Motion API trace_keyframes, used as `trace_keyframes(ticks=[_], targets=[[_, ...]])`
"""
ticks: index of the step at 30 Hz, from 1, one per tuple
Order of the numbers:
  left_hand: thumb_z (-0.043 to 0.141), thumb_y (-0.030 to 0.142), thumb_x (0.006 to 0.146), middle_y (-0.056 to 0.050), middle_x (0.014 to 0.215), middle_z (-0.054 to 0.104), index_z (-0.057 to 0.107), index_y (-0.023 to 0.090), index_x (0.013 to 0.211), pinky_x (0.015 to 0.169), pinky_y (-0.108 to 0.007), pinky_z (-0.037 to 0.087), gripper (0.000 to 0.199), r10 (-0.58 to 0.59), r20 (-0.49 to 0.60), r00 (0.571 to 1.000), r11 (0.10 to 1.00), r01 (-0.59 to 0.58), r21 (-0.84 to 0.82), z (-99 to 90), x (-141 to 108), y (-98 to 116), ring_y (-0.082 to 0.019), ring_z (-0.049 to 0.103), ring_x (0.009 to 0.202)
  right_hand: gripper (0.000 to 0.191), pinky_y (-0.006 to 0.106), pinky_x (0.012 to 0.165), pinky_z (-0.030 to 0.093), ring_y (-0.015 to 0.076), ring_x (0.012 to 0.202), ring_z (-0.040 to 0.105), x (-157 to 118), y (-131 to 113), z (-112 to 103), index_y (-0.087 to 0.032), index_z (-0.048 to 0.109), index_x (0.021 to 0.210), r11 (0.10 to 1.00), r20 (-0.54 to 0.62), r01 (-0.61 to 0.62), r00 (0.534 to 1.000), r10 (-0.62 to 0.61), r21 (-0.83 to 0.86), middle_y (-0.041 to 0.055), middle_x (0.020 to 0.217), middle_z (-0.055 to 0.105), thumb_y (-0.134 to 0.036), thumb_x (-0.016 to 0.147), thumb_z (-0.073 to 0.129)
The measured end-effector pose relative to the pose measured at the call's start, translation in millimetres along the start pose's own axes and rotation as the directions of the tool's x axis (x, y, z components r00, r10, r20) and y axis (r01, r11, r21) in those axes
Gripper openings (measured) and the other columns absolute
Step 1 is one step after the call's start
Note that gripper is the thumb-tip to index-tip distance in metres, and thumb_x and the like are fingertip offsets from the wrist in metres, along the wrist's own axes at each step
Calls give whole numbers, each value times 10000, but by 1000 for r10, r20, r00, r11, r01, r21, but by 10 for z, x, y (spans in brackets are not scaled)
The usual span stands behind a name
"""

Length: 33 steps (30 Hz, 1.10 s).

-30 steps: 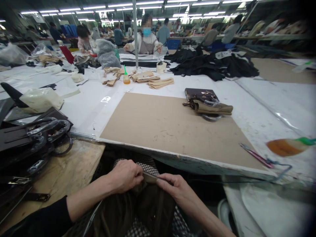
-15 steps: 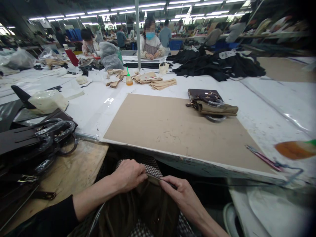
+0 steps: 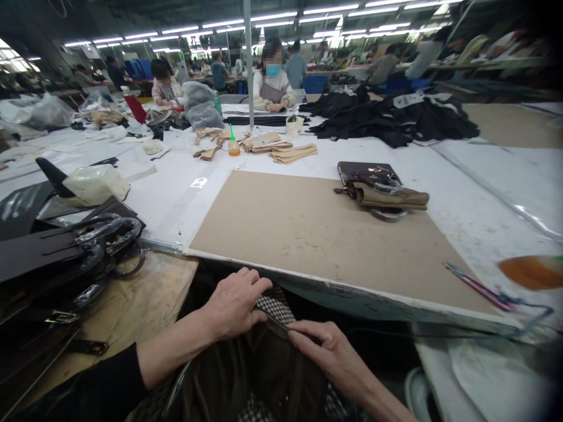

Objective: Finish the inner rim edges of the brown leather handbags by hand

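Note:
Dark olive-brown cloth (image 3: 272, 366) hangs in loose folds over my lap, with a thin edge strip along its top. My left hand (image 3: 237, 302) is at the left part of this edge, its thumb on the strip; the index finger is lifted apart from the thumb, and the other fingertips are hidden. My right hand (image 3: 323, 346) pinches the same edge farther right, thumb along the top. Between the hands a short stretch of edge shows, with a black-and-white checked fabric (image 3: 277, 305) behind it. The cloth's lower part runs out of view.
A tan board (image 3: 308, 217) covers the near table, with a folded brown bag (image 3: 382, 190) and pink-handled snips (image 3: 479, 287) on it. Dark bags with wrapped handles (image 3: 101, 246) pile up at left. An orange glue bottle (image 3: 530, 272) lies right. A masked co-worker (image 3: 273, 88) sits opposite.
My left index finger has lifted and stretched away from the thumb, where the fingers were pinched together on the edge. My right hand keeps its pinch. The view has shifted slightly.

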<state>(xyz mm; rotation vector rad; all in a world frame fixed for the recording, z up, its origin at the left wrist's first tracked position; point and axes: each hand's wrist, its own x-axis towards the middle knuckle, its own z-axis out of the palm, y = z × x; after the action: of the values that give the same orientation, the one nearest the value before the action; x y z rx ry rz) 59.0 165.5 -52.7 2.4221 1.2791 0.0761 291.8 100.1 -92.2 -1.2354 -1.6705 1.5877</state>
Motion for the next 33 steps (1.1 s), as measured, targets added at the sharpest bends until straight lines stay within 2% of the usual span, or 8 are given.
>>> trace_keyframes(ticks=[4,8,10,17,21,24,29,33], targets=[[548,364,885,1,1004,706,667,281,1134,794,-259,441,288,71,231,970,921,26,-389,37,-48,-89,-175,633,925,371,242,722,445,194,860,619,8,-24,-100,-211,752,1104,999,36,-33,999,32,16,25,937,709,-485,950,555],[511,361,877,12,745,671,723,245,927,631,-247,354,247,54,237,970,938,32,-346,35,-121,-50,-150,597,716,299,245,659,414,187,793,606,71,-219,-238,-161,750,1012,987,138,-163,977,163,-10,36,890,699,-392,910,590],[519,353,859,7,715,660,729,252,906,628,-251,346,238,38,231,972,951,36,-308,8,-155,14,-156,591,697,240,255,711,424,193,836,614,113,-376,-240,-178,737,1001,983,170,-107,977,132,-150,24,921,698,-284,902,545],[522,384,862,-1,728,674,744,252,924,615,-258,352,265,29,234,972,949,47,-313,-131,-269,147,-173,581,687,251,272,831,444,217,932,626,214,-640,87,-194,675,1105,897,232,159,971,-66,-413,53,1045,693,-286,915,539],[585,471,848,2,959,716,677,253,1084,732,-266,424,333,29,288,957,886,109,-451,-267,-452,44,-192,632,869,245,258,788,429,200,887,630,232,-611,149,-187,682,1089,858,253,160,967,-36,-488,53,988,699,-219,914,513],[749,431,713,7,1058,701,573,288,1246,826,-290,445,579,-42,318,947,860,196,-471,-281,-663,-101,-209,631,967,224,255,747,406,186,853,622,231,-562,141,-187,705,1015,830,212,117,977,1,-545,45,937,699,-207,918,503],[697,230,725,-14,1053,703,601,217,1179,782,-279,475,464,-88,397,914,664,351,-660,-199,-908,-268,-206,635,964,191,241,666,375,155,756,585,245,-579,80,-176,722,900,841,237,123,971,7,-527,17,807,677,-211,892,534],[725,224,725,-30,1099,708,612,219,1223,767,-263,482,511,-10,461,887,546,391,-741,-329,-953,-227,-182,644,921,211,232,674,380,148,758,579,246,-813,-78,-177,728,961,850,359,217,933,-35,-479,5,835,683,-243,909,534]])
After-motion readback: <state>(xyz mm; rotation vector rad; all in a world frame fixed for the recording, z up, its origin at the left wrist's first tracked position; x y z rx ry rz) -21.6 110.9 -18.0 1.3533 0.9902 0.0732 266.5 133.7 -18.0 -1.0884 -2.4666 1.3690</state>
